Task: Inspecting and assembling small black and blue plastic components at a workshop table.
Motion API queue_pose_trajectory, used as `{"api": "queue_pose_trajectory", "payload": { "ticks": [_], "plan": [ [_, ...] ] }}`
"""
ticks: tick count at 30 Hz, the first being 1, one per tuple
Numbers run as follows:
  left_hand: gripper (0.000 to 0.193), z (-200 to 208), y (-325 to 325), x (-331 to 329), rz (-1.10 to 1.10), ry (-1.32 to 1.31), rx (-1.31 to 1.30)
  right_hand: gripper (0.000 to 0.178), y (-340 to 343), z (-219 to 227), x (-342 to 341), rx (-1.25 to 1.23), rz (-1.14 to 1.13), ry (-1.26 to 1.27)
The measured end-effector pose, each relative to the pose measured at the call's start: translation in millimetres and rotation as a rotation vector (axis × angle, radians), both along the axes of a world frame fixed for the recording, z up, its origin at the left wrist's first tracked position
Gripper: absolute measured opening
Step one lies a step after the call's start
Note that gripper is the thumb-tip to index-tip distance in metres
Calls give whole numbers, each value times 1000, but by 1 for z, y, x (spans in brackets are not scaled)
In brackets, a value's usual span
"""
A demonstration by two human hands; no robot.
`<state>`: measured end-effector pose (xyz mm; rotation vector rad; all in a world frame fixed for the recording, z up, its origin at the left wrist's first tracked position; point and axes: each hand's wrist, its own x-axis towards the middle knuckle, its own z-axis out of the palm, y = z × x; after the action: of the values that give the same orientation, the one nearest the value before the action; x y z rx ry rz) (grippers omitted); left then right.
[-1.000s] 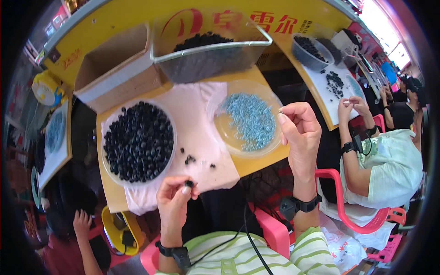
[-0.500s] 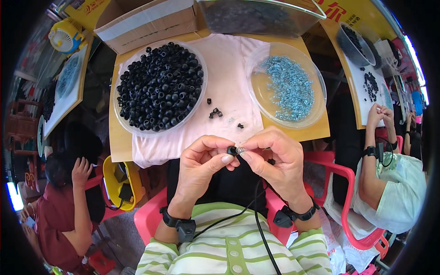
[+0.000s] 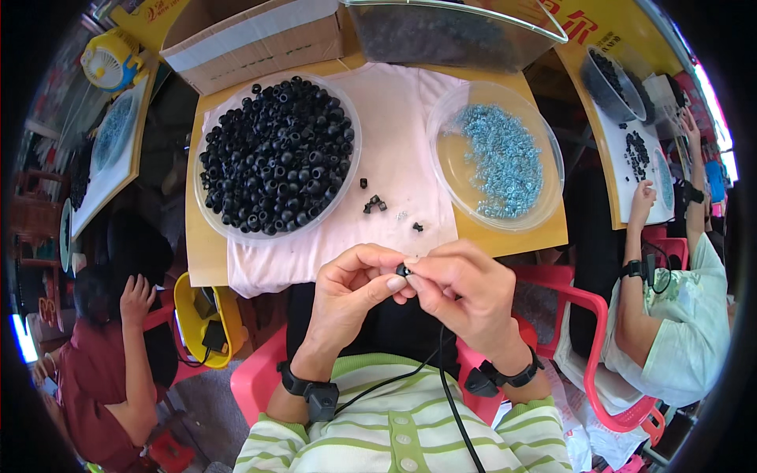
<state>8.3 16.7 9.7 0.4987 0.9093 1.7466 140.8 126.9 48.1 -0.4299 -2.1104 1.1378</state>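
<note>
Just in front of the table's near edge, my left hand [image 3: 347, 296] pinches a small black plastic piece [image 3: 403, 270] between thumb and fingertips. My right hand [image 3: 465, 288] closes its thumb and index finger on the same piece from the other side, so the two hands' fingertips meet. Whether a small shiny coil lies between the right fingertips is hidden. A large round tray [image 3: 359, 150] at the left is heaped with hollow round black plastic parts [image 3: 276, 158]. On the right, a clear round tray [image 3: 554, 197] holds many tiny shiny bluish pieces [image 3: 505, 158], likely springs.
A pink cloth [image 3: 394, 118] covers the table's middle, with several loose black bits [image 3: 375, 204] on it. Behind stand a cardboard box [image 3: 252, 47] and a clear bin [image 3: 449, 35]. People sit at both sides. A yellow bucket [image 3: 233, 315] stands at left; a black cable [image 3: 444, 378] hangs down.
My right fingertips have moved left onto the black piece, and the shiny coil they held is out of sight. The co-worker at right has parted their hands and raised one.
</note>
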Motion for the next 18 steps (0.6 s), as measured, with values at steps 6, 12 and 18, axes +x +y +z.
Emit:
{"api": "queue_pose_trajectory", "payload": {
  "ticks": [6, 12, 18],
  "plan": [
    [13, -12, 2, 1, 118, 85, -142, 36, 4, -12, 5, 401, -55, -69],
    [15, -22, -8, -16, 188, 137, -156, 34, 36, 19, 19, 284, -258, 174],
    [16, -24, -7, -22, 178, 134, -171, 54, 92, 69, 51, 104, -601, 575]
  ]
}}
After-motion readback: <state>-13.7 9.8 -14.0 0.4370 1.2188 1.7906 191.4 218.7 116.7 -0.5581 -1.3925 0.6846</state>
